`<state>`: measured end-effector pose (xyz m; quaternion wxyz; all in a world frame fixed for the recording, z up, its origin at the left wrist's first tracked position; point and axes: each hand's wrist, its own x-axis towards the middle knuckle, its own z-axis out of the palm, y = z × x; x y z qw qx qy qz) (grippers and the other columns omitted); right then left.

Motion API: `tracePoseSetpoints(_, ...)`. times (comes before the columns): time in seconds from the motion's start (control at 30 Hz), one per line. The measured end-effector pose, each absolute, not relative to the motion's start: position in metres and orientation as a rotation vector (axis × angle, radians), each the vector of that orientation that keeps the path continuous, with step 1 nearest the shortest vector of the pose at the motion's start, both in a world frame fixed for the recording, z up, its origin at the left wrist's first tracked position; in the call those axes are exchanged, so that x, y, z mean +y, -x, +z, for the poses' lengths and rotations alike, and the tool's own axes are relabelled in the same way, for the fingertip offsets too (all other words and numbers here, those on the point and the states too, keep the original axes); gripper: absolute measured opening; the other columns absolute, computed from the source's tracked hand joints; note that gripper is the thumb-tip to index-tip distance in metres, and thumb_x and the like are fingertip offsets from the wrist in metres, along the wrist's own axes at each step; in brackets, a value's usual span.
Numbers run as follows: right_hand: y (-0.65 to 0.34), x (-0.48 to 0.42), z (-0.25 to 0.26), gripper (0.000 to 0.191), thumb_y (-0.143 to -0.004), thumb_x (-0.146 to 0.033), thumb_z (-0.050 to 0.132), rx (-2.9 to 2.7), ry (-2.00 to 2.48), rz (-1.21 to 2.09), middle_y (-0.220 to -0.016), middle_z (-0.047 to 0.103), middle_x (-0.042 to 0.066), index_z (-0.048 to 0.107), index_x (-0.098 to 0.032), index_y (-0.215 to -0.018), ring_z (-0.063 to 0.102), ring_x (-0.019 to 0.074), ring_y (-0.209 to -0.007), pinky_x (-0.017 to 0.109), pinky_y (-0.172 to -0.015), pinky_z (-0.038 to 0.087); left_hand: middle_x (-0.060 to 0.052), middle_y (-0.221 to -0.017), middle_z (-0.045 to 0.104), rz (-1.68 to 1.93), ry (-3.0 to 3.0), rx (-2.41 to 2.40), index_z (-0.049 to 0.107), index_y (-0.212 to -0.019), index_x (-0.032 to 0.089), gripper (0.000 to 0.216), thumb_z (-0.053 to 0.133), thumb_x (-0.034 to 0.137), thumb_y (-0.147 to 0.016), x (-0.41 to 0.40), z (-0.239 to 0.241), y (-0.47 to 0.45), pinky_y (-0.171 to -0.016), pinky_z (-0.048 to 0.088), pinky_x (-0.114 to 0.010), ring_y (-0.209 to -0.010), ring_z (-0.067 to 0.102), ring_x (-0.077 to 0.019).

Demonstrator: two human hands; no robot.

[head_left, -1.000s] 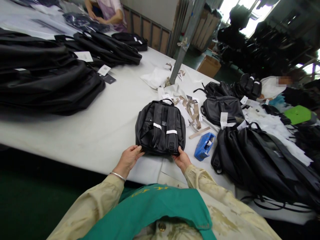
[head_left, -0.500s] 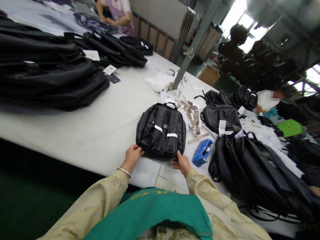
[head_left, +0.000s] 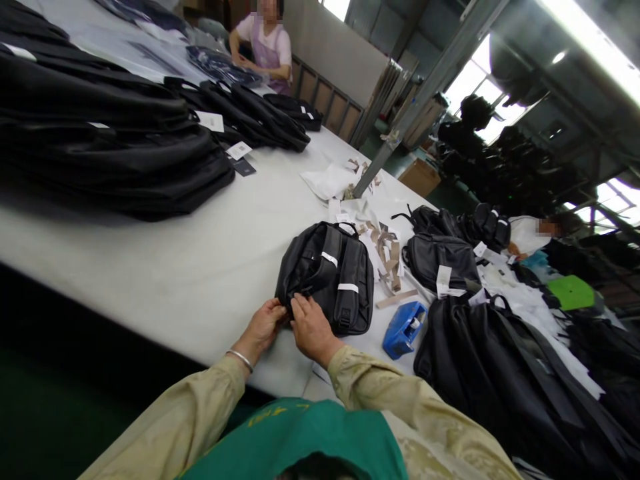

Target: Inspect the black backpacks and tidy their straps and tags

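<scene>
A small black backpack [head_left: 333, 273] lies strap side up on the white table [head_left: 200, 267], with white paper bands round its two shoulder straps. My left hand [head_left: 263, 327] grips its near left corner, fingers curled on the edge. My right hand [head_left: 310, 327] has come across beside the left one and its fingers pinch the same lower left part of the backpack. A metal bangle sits on my left wrist.
A blue tape dispenser [head_left: 404, 328] lies right of the backpack. Black bags [head_left: 500, 373] are heaped at the right, more stacked [head_left: 110, 147] at the far left. Paper strips and tags [head_left: 385, 243] litter the table behind. A metal post [head_left: 400, 127] rises there. One person [head_left: 265, 47] sits far back, another [head_left: 530, 233] at the right.
My right hand has left the backpack's near right corner and moved left to join the left hand at the lower left corner. The view has tilted up and swung a little.
</scene>
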<state>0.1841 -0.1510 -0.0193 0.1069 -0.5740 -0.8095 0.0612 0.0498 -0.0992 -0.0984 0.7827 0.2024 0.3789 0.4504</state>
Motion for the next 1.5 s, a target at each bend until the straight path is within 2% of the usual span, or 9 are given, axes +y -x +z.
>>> tracePoseSetpoints(0.2, -0.178, -0.117, -0.022, 0.034, -0.085, -0.027, 0.061, -2.376, 2.115, 0.188, -0.109, 0.067, 0.022, 0.057, -0.008, -0.113, 0.064, 0.0316, -0.099, 0.045, -0.094, 0.049, 0.005, -0.061, 0.061, 0.963, -0.645, 0.887, 0.062, -0.086, 0.017, 0.039, 0.082, 0.030, -0.056, -0.097, -0.106, -0.044, -0.062, 0.047, -0.027, -0.058, 0.058, -0.0136)
tracePoseSetpoints(0.43, -0.182, -0.105, -0.013, 0.033, -0.081, -0.023, 0.057, -2.424, 2.162, 0.198, -0.101, 0.070, 0.018, 0.057, -0.012, -0.112, 0.066, 0.0289, -0.095, 0.040, -0.089, 0.051, -0.013, -0.114, 0.070, 0.994, -1.807, 1.131, 0.066, -0.113, 0.019, 0.032, 0.059, 0.025, -0.083, -0.114, -0.119, -0.033, -0.097, 0.049, -0.046, -0.107, 0.063, -0.0281)
tracePoseSetpoints(0.67, -0.184, -0.104, -0.002, 0.026, -0.085, -0.021, 0.051, -2.499, 2.111, 0.234, -0.096, 0.071, 0.018, 0.058, -0.013, -0.109, 0.068, 0.0291, -0.086, 0.039, -0.079, 0.053, -0.023, -0.138, 0.059, 0.471, -2.317, 1.350, 0.067, -0.127, 0.012, 0.048, 0.040, 0.005, -0.088, -0.134, -0.098, -0.043, -0.084, 0.048, -0.048, -0.115, 0.056, -0.0357)
tracePoseSetpoints(0.8, -0.182, -0.106, -0.002, 0.023, -0.085, -0.017, 0.051, -2.511, 2.042, 0.233, -0.096, 0.070, 0.021, 0.060, -0.011, -0.105, 0.068, 0.0306, -0.087, 0.040, -0.078, 0.053, -0.022, -0.128, 0.064, 0.632, -1.943, 1.311, 0.076, -0.093, 0.016, 0.031, 0.051, 0.004, -0.080, -0.125, -0.083, -0.043, -0.088, 0.047, -0.047, -0.114, 0.057, -0.0372)
tracePoseSetpoints(0.93, -0.178, -0.110, -0.014, 0.022, -0.088, -0.015, 0.047, -2.540, 1.960, 0.214, -0.091, 0.070, 0.019, 0.059, -0.011, -0.106, 0.068, 0.0300, -0.083, 0.041, -0.078, 0.052, -0.014, -0.096, 0.072, 0.784, -1.374, 1.210, 0.073, -0.075, 0.021, 0.024, 0.066, 0.003, -0.062, -0.108, -0.073, -0.031, -0.096, 0.047, -0.042, -0.104, 0.063, -0.0328)
tracePoseSetpoints(1.1, -0.175, -0.106, -0.025, 0.022, -0.092, -0.023, 0.050, -2.565, 1.914, 0.220, -0.084, 0.070, 0.013, 0.058, -0.012, -0.109, 0.067, 0.0278, -0.084, 0.041, -0.081, 0.050, -0.011, -0.074, 0.071, 0.601, -0.563, 1.072, 0.067, -0.076, 0.014, 0.011, 0.071, 0.021, -0.069, -0.093, -0.050, -0.035, -0.071, 0.057, -0.039, -0.074, 0.069, -0.0254)
tracePoseSetpoints(1.23, -0.173, -0.119, -0.023, 0.022, -0.095, -0.018, 0.043, -2.459, 1.919, 0.179, -0.096, 0.070, 0.016, 0.060, -0.011, -0.108, 0.065, 0.0284, -0.095, 0.044, -0.087, 0.049, -0.004, -0.058, 0.064, 0.586, -0.348, 1.140, 0.063, -0.074, 0.013, 0.017, 0.071, 0.028, -0.075, -0.089, -0.045, -0.058, -0.051, 0.053, -0.030, -0.051, 0.059, -0.0170)
tracePoseSetpoints(1.4, -0.177, -0.199, -0.028, 0.035, -0.089, -0.019, 0.052, -2.187, 1.700, 0.363, -0.132, 0.059, 0.021, 0.057, -0.010, -0.123, 0.056, 0.0295, -0.121, 0.047, -0.102, 0.045, -0.007, -0.063, 0.068, 0.603, -0.371, 1.288, 0.066, -0.083, 0.008, 0.023, 0.081, 0.022, -0.072, -0.083, -0.053, -0.073, -0.050, 0.054, -0.031, -0.053, 0.063, -0.0190)
tracePoseSetpoints(1.5, -0.200, -0.249, -0.037, 0.027, -0.085, -0.027, 0.061, -1.575, 1.838, 0.710, -0.113, 0.067, 0.015, 0.061, -0.014, -0.108, 0.062, 0.0269, -0.109, 0.044, -0.097, 0.051, -0.008, -0.070, 0.071, 0.634, -0.376, 1.308, 0.066, -0.086, 0.008, 0.017, 0.077, 0.009, -0.074, -0.081, -0.053, -0.073, -0.057, 0.059, -0.033, -0.058, 0.067, -0.0190)
